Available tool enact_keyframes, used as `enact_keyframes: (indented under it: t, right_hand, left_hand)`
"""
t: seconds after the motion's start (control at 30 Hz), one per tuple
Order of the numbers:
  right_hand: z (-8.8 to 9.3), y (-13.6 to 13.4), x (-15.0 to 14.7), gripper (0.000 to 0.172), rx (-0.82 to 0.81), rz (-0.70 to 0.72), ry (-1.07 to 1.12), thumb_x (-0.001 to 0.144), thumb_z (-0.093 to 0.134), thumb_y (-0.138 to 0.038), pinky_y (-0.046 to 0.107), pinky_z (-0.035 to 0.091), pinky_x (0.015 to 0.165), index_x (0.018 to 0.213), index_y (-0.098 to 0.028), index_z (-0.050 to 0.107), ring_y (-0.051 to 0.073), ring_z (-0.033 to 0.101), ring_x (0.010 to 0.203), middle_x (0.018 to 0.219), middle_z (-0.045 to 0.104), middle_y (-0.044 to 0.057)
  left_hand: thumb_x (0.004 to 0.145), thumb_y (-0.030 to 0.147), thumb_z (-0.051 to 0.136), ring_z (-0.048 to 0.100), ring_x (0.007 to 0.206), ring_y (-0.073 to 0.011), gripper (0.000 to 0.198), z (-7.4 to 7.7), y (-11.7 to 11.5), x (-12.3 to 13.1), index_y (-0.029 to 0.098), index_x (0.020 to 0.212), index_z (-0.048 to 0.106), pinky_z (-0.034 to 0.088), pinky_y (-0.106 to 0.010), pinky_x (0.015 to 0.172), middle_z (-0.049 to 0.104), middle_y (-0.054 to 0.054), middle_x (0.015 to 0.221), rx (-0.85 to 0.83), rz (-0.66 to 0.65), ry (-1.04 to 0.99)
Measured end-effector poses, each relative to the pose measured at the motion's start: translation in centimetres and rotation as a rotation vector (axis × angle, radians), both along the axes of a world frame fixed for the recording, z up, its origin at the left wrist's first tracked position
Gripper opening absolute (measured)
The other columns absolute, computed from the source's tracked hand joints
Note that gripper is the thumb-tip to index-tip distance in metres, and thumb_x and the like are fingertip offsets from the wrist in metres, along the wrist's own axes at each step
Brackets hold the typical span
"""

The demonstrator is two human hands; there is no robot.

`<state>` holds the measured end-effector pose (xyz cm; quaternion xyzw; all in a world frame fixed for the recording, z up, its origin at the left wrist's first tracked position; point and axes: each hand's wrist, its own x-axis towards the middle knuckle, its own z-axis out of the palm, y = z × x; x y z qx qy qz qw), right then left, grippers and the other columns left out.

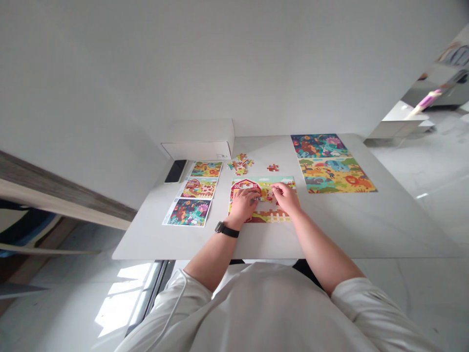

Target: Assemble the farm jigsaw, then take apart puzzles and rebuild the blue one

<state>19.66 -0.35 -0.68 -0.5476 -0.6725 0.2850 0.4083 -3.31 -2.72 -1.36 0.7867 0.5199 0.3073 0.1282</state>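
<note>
While both hands work at the middle of the farm jigsaw puzzle (246, 186), three printed picture cards (190, 212) lie in a column near the left edge of the worktop (366, 230), with a black phone (175, 171) and a white box (198, 139) by the far-left corner. The left hand (244, 204), a black watch (227, 229) on its wrist, curls down over the puzzle; the right hand (286, 197) draws its fingertips together beside it, though whether either holds a piece is too small to tell. Just beyond lie some loose pieces (239, 164). Pressing too hard or dragging a wrist could shift joined pieces. Rightward, a finished animal puzzle (331, 164) lies flat by the far edge.
</note>
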Motion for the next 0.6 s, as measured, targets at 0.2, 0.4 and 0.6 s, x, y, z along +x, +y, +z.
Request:
enact_keyframes:
  t: [0.2,0.4,0.6]
  right_hand:
    - [0.17,-0.27,-0.11,0.024,0.112,0.111,-0.204,0.1,0.059,-0.022,0.036,0.056,0.091,0.106,-0.027,0.082,0.023,0.071,0.097,0.108,0.077,0.006]
    - [-0.12,-0.59,-0.43,0.025,0.145,0.184,-0.363,0.095,0.068,-0.017,0.037,0.056,0.096,0.109,-0.028,0.086,0.025,0.07,0.104,0.111,0.075,0.008]
    - [-0.12,-0.61,-0.55,0.026,0.127,0.26,-0.441,0.095,0.071,-0.017,0.038,0.056,0.099,0.111,-0.029,0.087,0.025,0.069,0.104,0.112,0.074,0.009]
  left_hand:
    - [0.09,0.02,0.076,0.068,0.124,-0.032,0.028,-0.06,0.01,0.0,0.03,0.115,0.085,0.05,-0.055,0.113,0.076,-0.006,0.136,-0.005,0.018,-0.001]
    - [0.091,0.023,0.076,0.068,0.125,-0.0311,0.025,0.06,0.09,-0.1,0.03,0.113,0.085,0.05,-0.054,0.114,0.077,-0.006,0.132,0.005,0.013,-0.012]
    - [0.091,0.022,0.074,0.07,0.119,-0.0318,0.028,-0.27,0.15,-0.01,0.031,0.116,0.085,0.051,-0.055,0.112,0.079,-0.004,0.129,-0.018,0.021,-0.007]
